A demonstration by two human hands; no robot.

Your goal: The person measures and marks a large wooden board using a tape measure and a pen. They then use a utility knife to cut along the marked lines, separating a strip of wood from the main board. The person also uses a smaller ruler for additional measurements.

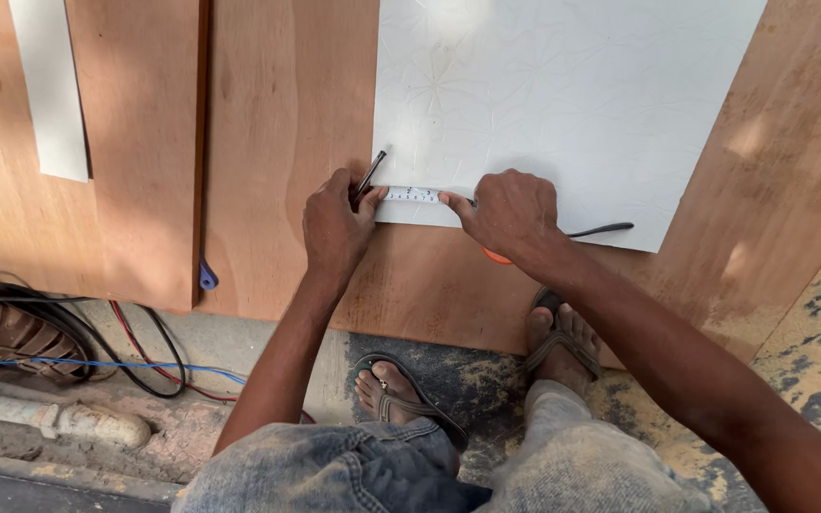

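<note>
On a dusty workshop floor, we crouch over plywood boards (pixel 287 114) with a white sheet (pixel 572 104) laid on top.

We are measuring along the sheet's near edge: our right hand (pixel 510 214) pins the tape measure (pixel 412 194) flat with its fingertips, the orange case peeking out beneath the wrist, while our left hand (pixel 334 223) grips a pencil (pixel 370 174) at the sheet's left corner, tip touching the tape's end. Marking appears to be the step in hand; it calls for a steady tape and a clean stroke. Cables (pixel 97 356) trail at left.
</note>
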